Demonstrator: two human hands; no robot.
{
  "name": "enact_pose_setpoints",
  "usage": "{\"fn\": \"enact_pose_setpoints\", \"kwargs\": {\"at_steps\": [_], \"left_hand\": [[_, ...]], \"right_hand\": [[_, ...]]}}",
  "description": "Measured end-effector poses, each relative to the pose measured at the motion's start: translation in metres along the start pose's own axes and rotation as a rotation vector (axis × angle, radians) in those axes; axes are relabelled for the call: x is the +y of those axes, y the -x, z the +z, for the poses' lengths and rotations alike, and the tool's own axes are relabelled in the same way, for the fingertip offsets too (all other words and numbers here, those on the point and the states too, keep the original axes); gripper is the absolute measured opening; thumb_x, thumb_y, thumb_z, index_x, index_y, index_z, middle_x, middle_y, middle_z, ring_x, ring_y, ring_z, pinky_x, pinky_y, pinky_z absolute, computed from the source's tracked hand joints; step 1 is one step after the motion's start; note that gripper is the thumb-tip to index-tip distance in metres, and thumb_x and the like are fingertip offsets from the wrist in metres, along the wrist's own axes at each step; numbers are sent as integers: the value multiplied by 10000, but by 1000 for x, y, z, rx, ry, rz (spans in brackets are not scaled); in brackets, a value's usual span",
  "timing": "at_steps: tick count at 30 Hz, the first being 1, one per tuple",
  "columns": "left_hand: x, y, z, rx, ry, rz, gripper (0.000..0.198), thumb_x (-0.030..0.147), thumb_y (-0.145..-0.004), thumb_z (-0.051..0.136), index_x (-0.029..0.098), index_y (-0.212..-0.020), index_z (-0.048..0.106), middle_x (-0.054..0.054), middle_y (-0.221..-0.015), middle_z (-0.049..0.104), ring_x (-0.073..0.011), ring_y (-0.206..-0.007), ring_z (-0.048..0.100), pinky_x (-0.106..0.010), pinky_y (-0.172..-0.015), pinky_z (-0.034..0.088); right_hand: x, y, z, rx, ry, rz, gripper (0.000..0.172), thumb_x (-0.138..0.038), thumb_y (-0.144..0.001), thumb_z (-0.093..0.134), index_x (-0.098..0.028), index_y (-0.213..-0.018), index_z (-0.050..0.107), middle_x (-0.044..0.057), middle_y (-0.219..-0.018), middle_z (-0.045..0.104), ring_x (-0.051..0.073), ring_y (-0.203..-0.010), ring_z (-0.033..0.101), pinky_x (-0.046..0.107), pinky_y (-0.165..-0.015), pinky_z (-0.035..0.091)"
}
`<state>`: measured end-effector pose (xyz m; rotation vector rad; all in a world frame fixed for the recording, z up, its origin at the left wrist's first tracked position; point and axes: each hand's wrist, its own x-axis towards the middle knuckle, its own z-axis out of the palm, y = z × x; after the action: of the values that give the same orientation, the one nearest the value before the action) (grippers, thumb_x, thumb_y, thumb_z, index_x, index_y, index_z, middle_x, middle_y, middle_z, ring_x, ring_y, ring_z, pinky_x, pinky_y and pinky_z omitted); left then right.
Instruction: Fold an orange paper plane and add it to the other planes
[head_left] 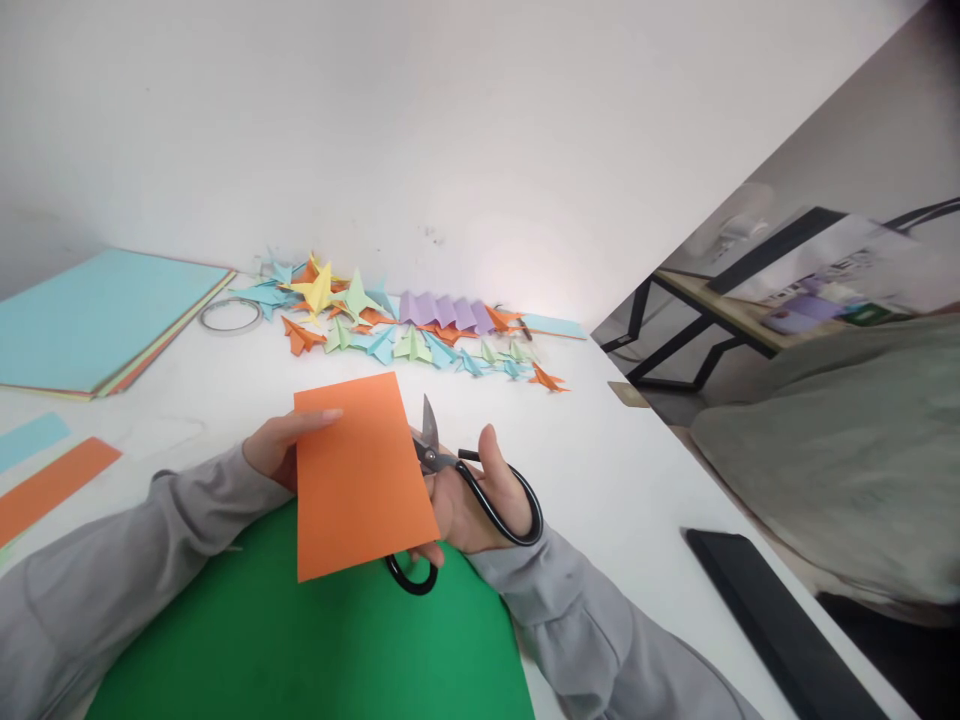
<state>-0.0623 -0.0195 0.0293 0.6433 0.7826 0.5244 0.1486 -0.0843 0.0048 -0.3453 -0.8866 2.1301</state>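
An orange sheet of paper [360,480] is held up in front of me, tilted a little. My left hand [281,445] grips its left edge, thumb on the front and the other fingers behind it. At the sheet's right edge, my right hand [480,500] is closed on black-handled scissors [431,458], with the thumb and fingers through the loops. The scissor blades are apart; one shows beyond the paper and the other is partly behind it. Below both hands lies a green sheet [322,640].
Several folded paper pieces [412,345] in many colours line the wall. A stack of coloured paper [112,310] and a roll of tape [231,315] are at left, near orange [56,490] and blue strips [34,440]. A black object [765,610] lies right, beside a person [840,450].
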Motion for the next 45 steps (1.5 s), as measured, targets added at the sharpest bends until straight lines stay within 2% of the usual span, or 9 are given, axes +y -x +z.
{"fn": "enact_pose_setpoints", "kwargs": {"at_steps": [3, 8, 15, 22, 28, 33, 36, 40, 45], "left_hand": [[3, 3, 1, -12, 42, 4, 346, 304, -705, 616, 116, -992, 668, -122, -893, 714, -297, -872, 655, -369, -767, 512], [4, 3, 5, -13, 13, -3, 333, 267, -722, 616, 116, -1017, 650, -109, -842, 721, -254, -754, 676, -352, -747, 519], [-1, -7, 7, 13, -48, 56, 263, 248, -671, 660, 120, -901, 664, -109, -761, 721, -243, -643, 672, -333, -621, 536], [0, -7, 12, -4, -71, 97, 228, 243, -670, 657, 116, -860, 663, -119, -764, 721, -242, -649, 676, -313, -616, 531], [-1, -9, 7, 8, -47, 120, 230, 238, -692, 639, 112, -883, 664, -126, -806, 721, -249, -670, 677, -335, -636, 534], [-3, -10, 3, -30, -56, 118, 265, 261, -702, 635, 104, -913, 663, -141, -833, 716, -262, -700, 676, -347, -643, 530], [-4, -11, 1, -59, -83, 94, 263, 243, -692, 646, 111, -919, 671, -137, -859, 714, -265, -718, 674, -344, -635, 526], [-7, -12, -1, -106, -121, 68, 263, 220, -693, 651, 112, -931, 676, -143, -889, 709, -268, -748, 670, -352, -656, 520], [-8, -13, -1, -114, -110, 91, 271, 220, -700, 647, 128, -953, 676, -134, -919, 707, -277, -781, 667, -367, -687, 516]], "right_hand": [[-1, 2, 0, 33, -51, 8, 866, -697, -752, -122, -218, -1353, 278, 77, -882, 642, 133, -448, 497, 349, -575, 425], [-2, 2, -1, 123, -72, 36, 835, -684, -768, -113, -228, -1345, 282, 76, -909, 633, 138, -491, 500, 358, -601, 430], [-2, 0, 1, 29, -78, 20, 878, -676, -741, -176, -232, -1344, 283, 81, -918, 631, 127, -431, 464, 358, -573, 424], [1, -3, 0, 117, 43, 3, 909, -707, -722, -161, -220, -1345, 287, 73, -852, 640, 139, -429, 488, 325, -513, 407], [-1, -5, 4, 148, 92, -41, 918, -736, -708, -135, -228, -1352, 277, 59, -806, 658, 145, -405, 501, 330, -488, 399], [-3, -3, 4, 135, 86, -35, 904, -740, -723, -96, -209, -1362, 260, 42, -718, 650, 147, -417, 512, 321, -494, 404], [-1, -1, -1, 124, 57, 25, 889, -741, -734, -71, -210, -1346, 295, 69, -800, 650, 147, -477, 546, 299, -502, 401], [1, 0, -4, 150, 10, 82, 897, -755, -732, -37, -199, -1323, 347, 115, -960, 627, 168, -658, 599, 309, -583, 424], [3, -2, 1, 164, -20, 4, 852, -741, -763, 19, -202, -1334, 348, 127, -1036, 615, 203, -809, 615, 364, -694, 454]]}}
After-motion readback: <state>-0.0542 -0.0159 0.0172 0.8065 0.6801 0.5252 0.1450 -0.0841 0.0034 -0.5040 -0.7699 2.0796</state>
